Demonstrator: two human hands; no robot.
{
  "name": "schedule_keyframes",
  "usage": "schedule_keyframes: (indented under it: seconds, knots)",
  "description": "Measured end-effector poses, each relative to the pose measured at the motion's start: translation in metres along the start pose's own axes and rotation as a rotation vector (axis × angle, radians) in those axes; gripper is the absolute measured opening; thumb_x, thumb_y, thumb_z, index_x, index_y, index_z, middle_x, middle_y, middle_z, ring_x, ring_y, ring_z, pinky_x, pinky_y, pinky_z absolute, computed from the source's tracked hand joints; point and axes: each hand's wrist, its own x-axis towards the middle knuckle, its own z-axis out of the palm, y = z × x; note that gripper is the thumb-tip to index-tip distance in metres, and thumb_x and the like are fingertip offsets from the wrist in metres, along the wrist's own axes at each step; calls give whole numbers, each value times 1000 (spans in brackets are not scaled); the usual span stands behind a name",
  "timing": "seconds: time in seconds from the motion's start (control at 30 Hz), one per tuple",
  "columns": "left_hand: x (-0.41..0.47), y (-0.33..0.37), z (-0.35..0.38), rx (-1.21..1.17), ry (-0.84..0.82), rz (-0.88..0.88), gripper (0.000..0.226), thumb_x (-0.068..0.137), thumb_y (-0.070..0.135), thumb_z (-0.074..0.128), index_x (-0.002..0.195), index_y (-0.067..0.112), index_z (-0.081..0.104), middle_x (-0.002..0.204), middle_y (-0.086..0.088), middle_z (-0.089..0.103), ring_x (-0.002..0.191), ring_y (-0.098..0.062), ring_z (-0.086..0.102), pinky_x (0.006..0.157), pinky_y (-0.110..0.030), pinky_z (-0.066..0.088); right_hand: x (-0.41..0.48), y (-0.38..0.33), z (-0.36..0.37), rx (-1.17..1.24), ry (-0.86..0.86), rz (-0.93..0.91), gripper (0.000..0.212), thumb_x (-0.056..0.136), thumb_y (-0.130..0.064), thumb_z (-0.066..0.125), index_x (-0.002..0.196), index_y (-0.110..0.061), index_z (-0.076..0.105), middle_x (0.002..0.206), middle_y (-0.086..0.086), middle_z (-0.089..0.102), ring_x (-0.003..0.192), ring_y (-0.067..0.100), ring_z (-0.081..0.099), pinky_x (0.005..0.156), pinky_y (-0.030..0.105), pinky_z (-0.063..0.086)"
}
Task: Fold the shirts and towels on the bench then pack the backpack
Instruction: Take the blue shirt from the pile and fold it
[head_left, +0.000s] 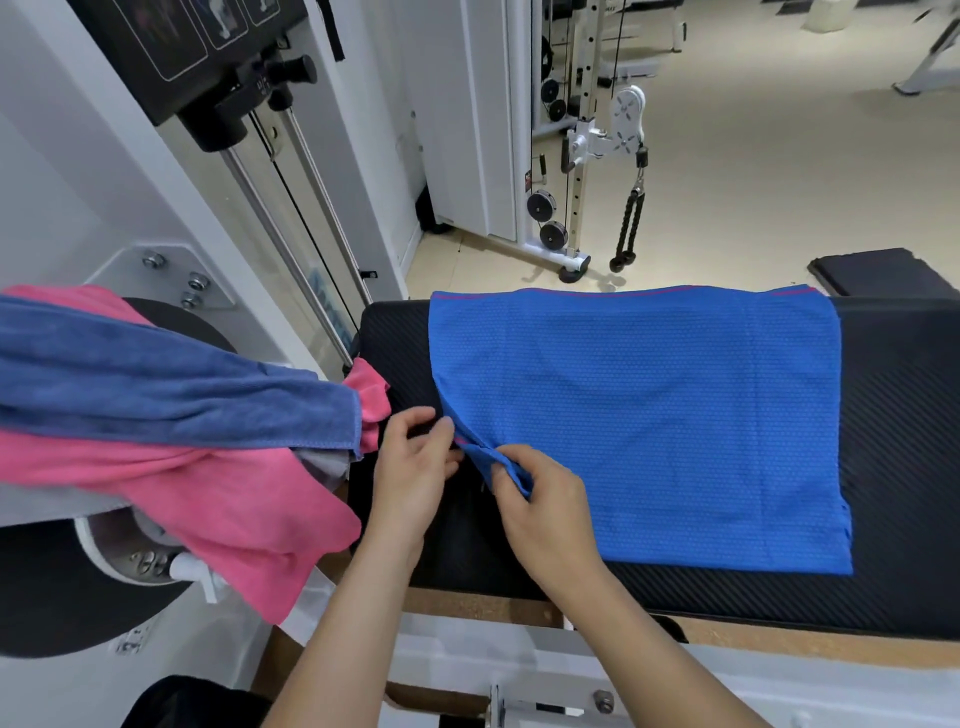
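A bright blue mesh shirt (649, 415) lies spread flat across the black padded bench (904, 467). Its near-left corner is bunched up. My right hand (540, 514) pinches that bunched corner between thumb and fingers. My left hand (415, 467) is just to the left of it, fingertips touching the same edge of the blue fabric. On the left, a dark blue towel (156, 389) and a pink towel (208, 499) hang in a heap over the machine beside the bench. No backpack can be seen.
A white cable machine (291, 208) with guide rods stands behind the towels. A black round pad (47, 592) sits at lower left. A pulley tower with a rope handle (628, 218) stands on the tan floor beyond the bench. Another black pad (878, 270) lies far right.
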Motion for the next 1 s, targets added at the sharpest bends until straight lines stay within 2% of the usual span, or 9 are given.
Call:
schedule_keyframes:
  seconds: [0.17, 0.27, 0.33, 0.43, 0.53, 0.6, 0.7, 0.87, 1.0]
  knots:
    - [19, 8, 22, 197, 24, 69, 39, 80, 34, 75, 110, 25, 51, 93, -6, 71, 85, -19, 70, 83, -43, 56, -2, 1, -5, 87, -59, 5, 11, 91, -17, 59, 88, -23, 68, 72, -6, 63, 69, 11, 56, 63, 26, 44]
    - [27, 14, 31, 73, 69, 66, 42, 77, 23, 78, 104, 32, 49, 95, -6, 71, 83, -15, 70, 77, -37, 57, -4, 2, -9, 129, -90, 9, 12, 91, -16, 59, 84, -21, 67, 70, 1, 62, 66, 15, 54, 62, 32, 43]
    - [36, 22, 36, -12, 47, 83, 44, 77, 13, 76, 103, 34, 48, 98, -9, 71, 86, -18, 70, 78, -39, 58, -5, 3, -11, 147, -92, 13, 12, 90, -16, 58, 82, -21, 66, 69, 2, 60, 65, 18, 53, 60, 34, 42]
    - [52, 40, 42, -12, 24, 169, 47, 77, 7, 72, 106, 35, 49, 102, -11, 71, 90, -23, 70, 82, -46, 58, -6, 4, -15, 149, -95, 27, 12, 88, -17, 57, 81, -22, 66, 68, 1, 59, 64, 18, 52, 57, 29, 40]
    - [66, 60, 48, 154, 37, 293, 51, 75, 10, 67, 99, 52, 49, 106, -9, 68, 90, -27, 66, 82, -47, 56, -6, 2, -19, 160, -105, 49, 14, 88, -18, 56, 79, -24, 64, 63, -4, 56, 56, 9, 47, 51, 20, 34]
    - [74, 68, 50, 255, 28, 351, 46, 75, 8, 62, 94, 50, 56, 102, -3, 68, 88, -26, 64, 83, -47, 55, -6, 1, -22, 179, -125, 63, 15, 90, -19, 55, 79, -25, 63, 59, -8, 52, 54, 5, 45, 51, 18, 33]
    - [80, 73, 55, 259, -6, 323, 38, 78, 3, 60, 92, 38, 68, 101, 16, 67, 98, -10, 63, 94, -39, 52, -6, -2, -29, 221, -177, 82, 15, 92, -22, 54, 82, -25, 65, 63, -3, 56, 55, 4, 47, 52, 20, 37]
    - [74, 87, 67, 212, -52, 329, 42, 80, 11, 70, 120, 23, 66, 116, 10, 64, 108, -9, 61, 96, -28, 51, -7, -7, -48, 341, -216, 115, 17, 90, -30, 54, 83, -23, 68, 71, 9, 60, 64, 6, 50, 58, 23, 41]
    - [54, 113, 95, 260, -267, 353, 70, 73, 2, 73, 137, 23, 52, 130, 4, 56, 105, -9, 61, 83, -24, 53, -15, -8, -71, 423, -151, 127, 16, 91, -25, 54, 90, -24, 70, 85, 19, 65, 74, 23, 59, 69, 48, 50]
